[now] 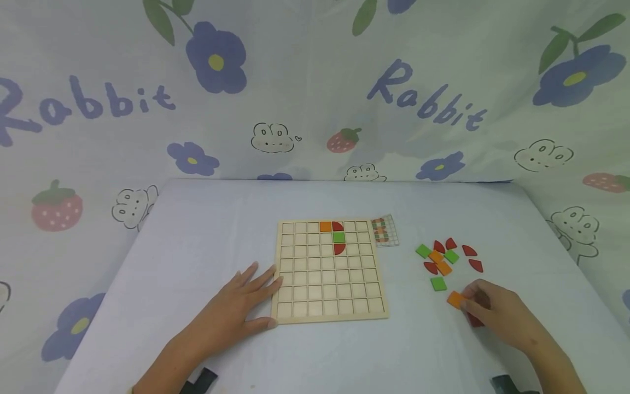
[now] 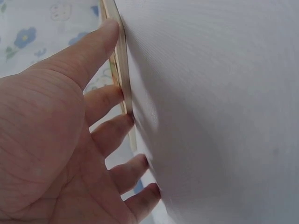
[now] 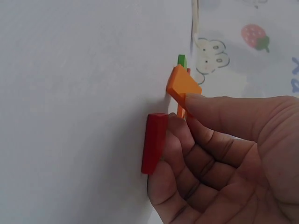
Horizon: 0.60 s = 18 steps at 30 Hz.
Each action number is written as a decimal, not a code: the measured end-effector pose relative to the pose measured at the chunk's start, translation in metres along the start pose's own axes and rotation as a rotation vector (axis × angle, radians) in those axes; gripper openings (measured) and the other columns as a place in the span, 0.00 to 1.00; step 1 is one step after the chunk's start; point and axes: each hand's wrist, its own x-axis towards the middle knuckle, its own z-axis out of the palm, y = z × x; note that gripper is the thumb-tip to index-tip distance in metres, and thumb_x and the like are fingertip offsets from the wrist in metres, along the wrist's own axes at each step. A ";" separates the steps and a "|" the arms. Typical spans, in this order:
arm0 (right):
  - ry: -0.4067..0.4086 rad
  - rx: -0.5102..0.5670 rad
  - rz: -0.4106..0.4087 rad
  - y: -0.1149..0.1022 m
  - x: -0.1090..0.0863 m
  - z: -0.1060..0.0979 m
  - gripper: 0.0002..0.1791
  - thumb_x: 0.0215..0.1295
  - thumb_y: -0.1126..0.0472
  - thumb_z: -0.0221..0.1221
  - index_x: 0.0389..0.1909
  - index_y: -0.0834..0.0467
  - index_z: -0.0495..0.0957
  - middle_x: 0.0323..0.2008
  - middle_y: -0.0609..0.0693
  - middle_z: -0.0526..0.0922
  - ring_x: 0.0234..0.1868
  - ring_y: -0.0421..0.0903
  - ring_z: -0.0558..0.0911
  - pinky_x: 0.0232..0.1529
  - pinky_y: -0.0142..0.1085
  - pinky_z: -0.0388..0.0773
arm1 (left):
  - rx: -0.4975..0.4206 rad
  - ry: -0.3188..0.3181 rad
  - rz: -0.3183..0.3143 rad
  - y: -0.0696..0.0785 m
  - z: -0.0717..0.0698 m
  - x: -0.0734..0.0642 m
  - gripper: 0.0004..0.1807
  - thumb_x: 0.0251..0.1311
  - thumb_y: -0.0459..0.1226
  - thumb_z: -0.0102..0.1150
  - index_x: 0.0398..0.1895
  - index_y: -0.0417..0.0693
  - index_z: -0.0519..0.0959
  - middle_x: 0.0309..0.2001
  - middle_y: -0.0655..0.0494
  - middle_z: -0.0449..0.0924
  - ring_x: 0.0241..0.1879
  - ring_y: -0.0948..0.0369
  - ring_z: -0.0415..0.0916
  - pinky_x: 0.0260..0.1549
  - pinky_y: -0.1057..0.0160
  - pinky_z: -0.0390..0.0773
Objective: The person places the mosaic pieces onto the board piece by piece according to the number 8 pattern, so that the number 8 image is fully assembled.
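A wooden grid board (image 1: 325, 320) holds an orange square, a green square and two red quarter-round tiles near its top edge. My left hand (image 1: 241, 301) lies at its left side, fingers spread, with thumb and fingertips touching the frame. Off to the right, my right hand (image 1: 502, 309) pinches an orange square tile (image 3: 183, 86) between thumb and finger. A red tile (image 3: 154, 142) is against that hand's other fingertips in the right wrist view. In the head view the hand partly covers this red tile (image 1: 475, 321).
Between board and right hand lie loose tiles: a green square (image 1: 438, 283), more green and orange squares, and several red quarter-rounds (image 1: 476, 265). A small pattern card (image 1: 389, 232) touches the board's upper right edge. White cloth (image 1: 206, 230) covers the table; printed fabric hangs behind.
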 end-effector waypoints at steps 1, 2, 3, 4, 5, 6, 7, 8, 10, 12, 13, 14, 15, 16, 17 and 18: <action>0.002 0.003 -0.009 -0.001 0.000 0.000 0.12 0.71 0.58 0.67 0.48 0.61 0.81 0.37 0.46 0.83 0.42 0.48 0.79 0.43 0.44 0.86 | -0.002 0.001 0.001 0.000 0.000 0.000 0.43 0.62 0.58 0.70 0.79 0.56 0.69 0.81 0.57 0.58 0.81 0.41 0.47 0.77 0.37 0.53; 0.001 0.007 -0.016 -0.001 0.000 0.000 0.12 0.71 0.58 0.67 0.48 0.61 0.81 0.37 0.46 0.84 0.42 0.48 0.80 0.43 0.43 0.86 | -0.006 0.000 -0.002 0.000 0.000 0.000 0.43 0.62 0.58 0.70 0.79 0.56 0.69 0.81 0.57 0.57 0.81 0.41 0.47 0.77 0.37 0.53; 0.003 0.009 -0.026 -0.002 0.000 0.000 0.11 0.71 0.58 0.67 0.48 0.60 0.81 0.37 0.46 0.84 0.42 0.48 0.80 0.42 0.41 0.86 | -0.009 -0.001 -0.004 0.000 0.000 0.000 0.43 0.62 0.58 0.70 0.79 0.56 0.69 0.81 0.58 0.57 0.81 0.41 0.47 0.77 0.37 0.53; 0.002 0.015 -0.038 -0.003 0.000 0.000 0.11 0.72 0.59 0.67 0.48 0.60 0.81 0.37 0.46 0.84 0.41 0.47 0.80 0.41 0.39 0.86 | -0.009 -0.001 -0.006 0.000 0.000 0.000 0.43 0.62 0.58 0.69 0.79 0.56 0.69 0.81 0.58 0.57 0.81 0.42 0.47 0.77 0.37 0.53; 0.002 0.017 -0.051 -0.005 0.000 0.000 0.10 0.72 0.59 0.66 0.48 0.60 0.81 0.37 0.45 0.84 0.41 0.47 0.81 0.40 0.36 0.86 | -0.010 -0.003 -0.010 0.000 0.000 0.000 0.44 0.62 0.58 0.70 0.79 0.57 0.69 0.81 0.58 0.57 0.81 0.42 0.46 0.77 0.37 0.53; 0.003 0.017 -0.067 -0.007 0.000 -0.001 0.10 0.72 0.59 0.66 0.47 0.59 0.82 0.37 0.45 0.84 0.41 0.47 0.80 0.38 0.34 0.85 | -0.011 -0.005 -0.015 0.000 0.000 0.000 0.44 0.62 0.58 0.70 0.79 0.57 0.68 0.81 0.59 0.57 0.81 0.42 0.46 0.77 0.38 0.52; 0.005 0.017 -0.084 -0.009 0.000 -0.001 0.10 0.72 0.58 0.66 0.47 0.59 0.82 0.37 0.45 0.84 0.41 0.46 0.80 0.38 0.32 0.85 | -0.012 -0.006 -0.019 0.000 0.000 0.000 0.44 0.61 0.58 0.70 0.79 0.57 0.68 0.81 0.59 0.56 0.81 0.43 0.46 0.77 0.38 0.52; 0.004 0.019 -0.102 -0.012 0.001 -0.002 0.09 0.72 0.58 0.67 0.47 0.58 0.82 0.37 0.45 0.84 0.40 0.46 0.80 0.37 0.31 0.84 | -0.014 -0.007 -0.022 0.000 0.000 0.000 0.44 0.61 0.58 0.70 0.79 0.57 0.68 0.81 0.59 0.56 0.81 0.43 0.46 0.77 0.38 0.52; 0.006 0.013 -0.147 -0.018 0.003 -0.003 0.09 0.72 0.58 0.67 0.47 0.57 0.82 0.37 0.44 0.83 0.40 0.45 0.80 0.37 0.30 0.84 | -0.011 -0.008 -0.022 0.000 0.000 0.000 0.44 0.61 0.57 0.70 0.79 0.57 0.69 0.81 0.59 0.57 0.81 0.43 0.46 0.77 0.38 0.52; 0.009 0.010 -0.191 -0.026 0.006 -0.004 0.09 0.71 0.57 0.68 0.45 0.56 0.82 0.37 0.43 0.83 0.41 0.45 0.80 0.39 0.31 0.85 | -0.009 -0.009 -0.023 0.001 0.000 0.000 0.44 0.61 0.57 0.71 0.79 0.57 0.69 0.81 0.59 0.57 0.81 0.43 0.46 0.77 0.38 0.52; 0.010 0.010 -0.212 -0.031 0.007 -0.005 0.09 0.71 0.57 0.68 0.45 0.55 0.82 0.36 0.42 0.83 0.41 0.44 0.80 0.40 0.32 0.85 | -0.009 -0.009 -0.023 0.001 0.000 0.000 0.44 0.61 0.57 0.71 0.79 0.57 0.69 0.81 0.59 0.57 0.81 0.43 0.46 0.77 0.38 0.52; 0.010 0.013 -0.234 -0.036 0.009 -0.005 0.08 0.70 0.58 0.68 0.44 0.55 0.81 0.35 0.42 0.82 0.40 0.44 0.80 0.41 0.32 0.86 | -0.008 -0.011 -0.025 0.001 0.000 0.000 0.44 0.61 0.57 0.71 0.79 0.57 0.69 0.81 0.59 0.57 0.81 0.43 0.46 0.77 0.39 0.52; 0.012 0.012 -0.260 -0.041 0.012 -0.006 0.07 0.70 0.58 0.68 0.43 0.55 0.81 0.35 0.42 0.82 0.40 0.43 0.80 0.41 0.32 0.86 | -0.008 -0.011 -0.025 0.001 0.000 0.000 0.44 0.61 0.57 0.71 0.79 0.57 0.69 0.81 0.59 0.57 0.81 0.43 0.46 0.77 0.39 0.51; 0.010 0.022 -0.280 -0.048 0.014 -0.007 0.07 0.70 0.59 0.68 0.43 0.55 0.82 0.35 0.41 0.83 0.40 0.42 0.80 0.41 0.32 0.86 | -0.008 -0.007 -0.019 0.001 0.000 0.000 0.44 0.61 0.57 0.71 0.78 0.56 0.69 0.81 0.58 0.57 0.81 0.43 0.46 0.77 0.38 0.52; 0.011 0.030 -0.297 -0.055 0.016 -0.008 0.06 0.70 0.60 0.68 0.43 0.55 0.82 0.34 0.42 0.82 0.39 0.42 0.80 0.40 0.32 0.85 | -0.010 -0.006 -0.018 0.001 0.000 0.000 0.44 0.61 0.57 0.71 0.78 0.56 0.69 0.81 0.58 0.57 0.81 0.43 0.46 0.77 0.39 0.52; 0.007 0.038 -0.314 -0.062 0.019 -0.008 0.05 0.70 0.61 0.68 0.42 0.55 0.82 0.34 0.42 0.82 0.37 0.42 0.79 0.38 0.31 0.84 | -0.010 -0.003 -0.016 0.001 0.000 0.000 0.44 0.61 0.57 0.71 0.78 0.56 0.70 0.81 0.58 0.57 0.81 0.43 0.46 0.77 0.39 0.52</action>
